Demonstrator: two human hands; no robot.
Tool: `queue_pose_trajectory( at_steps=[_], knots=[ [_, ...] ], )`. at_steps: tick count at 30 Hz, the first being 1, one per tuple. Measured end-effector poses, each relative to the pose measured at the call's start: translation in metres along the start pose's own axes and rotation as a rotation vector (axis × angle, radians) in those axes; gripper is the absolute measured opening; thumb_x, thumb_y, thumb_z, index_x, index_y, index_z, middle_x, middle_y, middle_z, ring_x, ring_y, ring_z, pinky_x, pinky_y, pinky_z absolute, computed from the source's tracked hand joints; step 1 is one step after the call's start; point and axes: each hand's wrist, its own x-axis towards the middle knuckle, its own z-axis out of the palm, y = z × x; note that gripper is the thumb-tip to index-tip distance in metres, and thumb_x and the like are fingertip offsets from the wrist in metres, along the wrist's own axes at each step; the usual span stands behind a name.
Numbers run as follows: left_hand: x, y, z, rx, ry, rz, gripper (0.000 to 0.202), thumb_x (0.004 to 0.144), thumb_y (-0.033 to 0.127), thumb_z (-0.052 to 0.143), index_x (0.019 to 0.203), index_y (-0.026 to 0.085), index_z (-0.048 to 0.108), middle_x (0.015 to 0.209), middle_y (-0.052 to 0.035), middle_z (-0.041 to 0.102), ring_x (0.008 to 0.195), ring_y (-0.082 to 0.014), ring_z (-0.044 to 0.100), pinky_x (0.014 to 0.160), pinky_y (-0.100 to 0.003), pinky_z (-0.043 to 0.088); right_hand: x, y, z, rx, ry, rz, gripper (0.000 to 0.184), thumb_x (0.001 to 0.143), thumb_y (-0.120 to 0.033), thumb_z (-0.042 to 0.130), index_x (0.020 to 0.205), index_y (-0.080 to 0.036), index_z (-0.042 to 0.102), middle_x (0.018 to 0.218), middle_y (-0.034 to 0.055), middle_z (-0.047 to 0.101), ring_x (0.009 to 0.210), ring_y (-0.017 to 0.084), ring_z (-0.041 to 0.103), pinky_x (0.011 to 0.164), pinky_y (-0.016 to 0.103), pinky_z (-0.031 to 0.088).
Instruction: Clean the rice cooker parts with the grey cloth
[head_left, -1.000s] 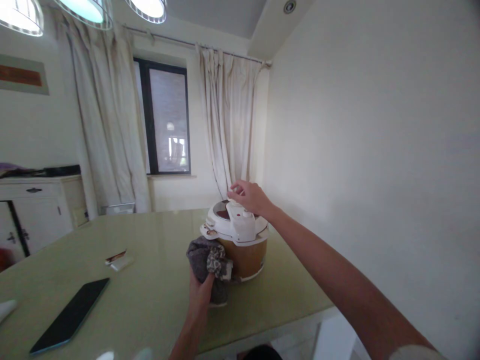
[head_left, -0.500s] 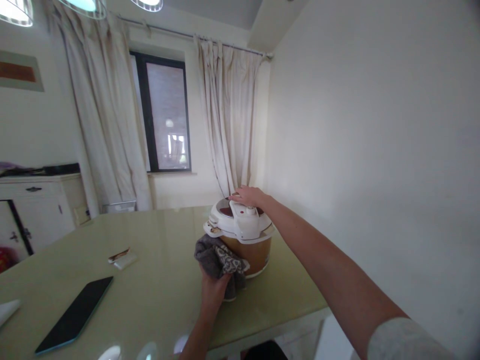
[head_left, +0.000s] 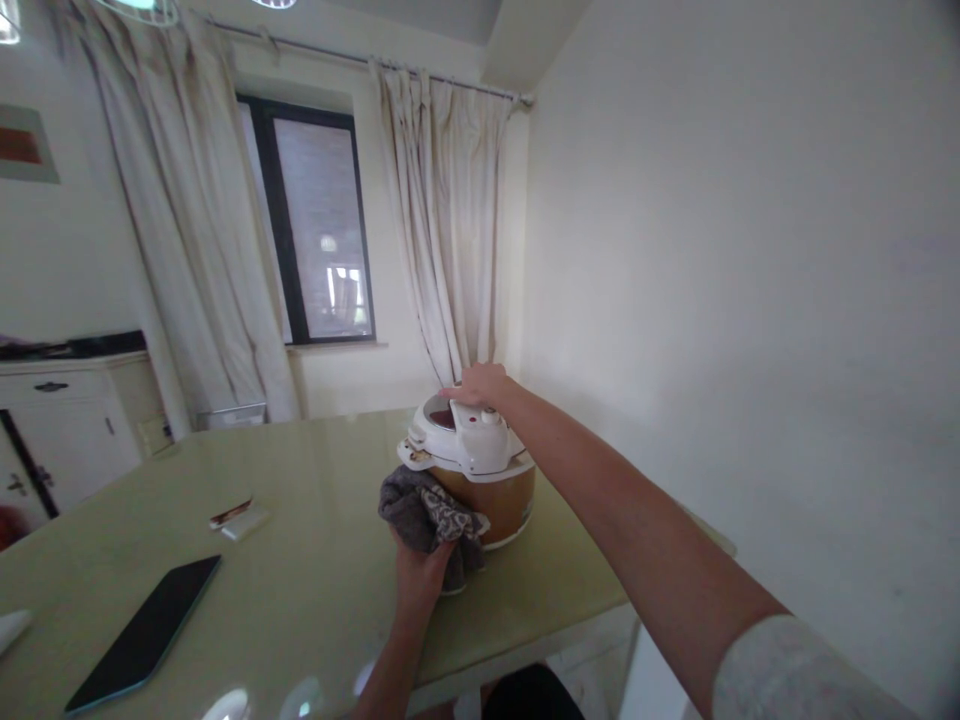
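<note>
An electric pressure cooker [head_left: 491, 505], with a white lid [head_left: 480, 445] and a brown body, stands upright on the table towards its right side. My left hand [head_left: 421, 575] is closed on a bunched grey cloth [head_left: 420, 510] with a patterned part, held against the cooker's front left side. My right hand [head_left: 480, 385] lies over the top of the lid, its fingers closed round the lid handle. The handle is mostly hidden under that hand, and my right forearm covers part of the cooker's right side.
On the pale green tabletop [head_left: 315, 500] a dark tablet [head_left: 150, 630] lies at the front left. Behind it are a small white packet [head_left: 246, 523] and a thin reddish-brown item [head_left: 231, 512]. A bare wall [head_left: 712, 300] rises close on the right.
The view has shifted slightly, so the scene sits a little further left. My right hand has closed more around the lid handle. My left hand keeps the cloth against the cooker.
</note>
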Motion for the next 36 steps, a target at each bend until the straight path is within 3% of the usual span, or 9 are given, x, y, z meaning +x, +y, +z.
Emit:
queue_pose_trajectory(
  at_steps=[3,7,18,36],
  knots=[
    [-0.001,0.002,0.001,-0.01,-0.02,-0.011,0.089,0.067,0.044,0.089,0.142,0.02,0.049,0.138,-0.0158,0.069,0.13,-0.0364,0.065,0.115,-0.053,0.05,-0.002,-0.002,0.004,-0.002,0.05,-0.017,0.064,0.098,-0.064,0.047,0.129,-0.014,0.074,0.133,0.0243,0.071,0.123,0.04,0.068,0.096,0.049,0.055],
    [0.0,-0.001,0.002,-0.008,-0.018,0.005,0.09,0.067,0.044,0.088,0.143,0.019,0.048,0.139,-0.0174,0.067,0.131,-0.0377,0.064,0.116,-0.054,0.048,-0.004,0.005,0.009,0.011,0.069,-0.057,0.056,0.098,-0.056,0.047,0.128,-0.017,0.075,0.134,0.0217,0.071,0.121,0.038,0.069,0.094,0.046,0.056],
    [0.001,-0.003,0.0,-0.038,-0.023,-0.038,0.091,0.065,0.044,0.092,0.142,0.02,0.051,0.136,-0.0154,0.07,0.128,-0.0357,0.066,0.115,-0.053,0.05,-0.004,0.011,0.01,0.0,0.109,-0.162,0.057,0.098,-0.059,0.045,0.122,-0.018,0.077,0.135,0.0221,0.068,0.12,0.042,0.068,0.092,0.048,0.056],
    [0.002,-0.005,0.003,-0.004,0.002,0.009,0.084,0.065,0.043,0.087,0.138,0.019,0.053,0.139,-0.0187,0.067,0.13,-0.0382,0.064,0.115,-0.052,0.049,0.001,0.024,0.008,-0.029,0.075,-0.361,0.053,0.102,-0.057,0.044,0.123,-0.019,0.074,0.13,0.0182,0.069,0.112,0.034,0.069,0.085,0.036,0.05]
  ],
)
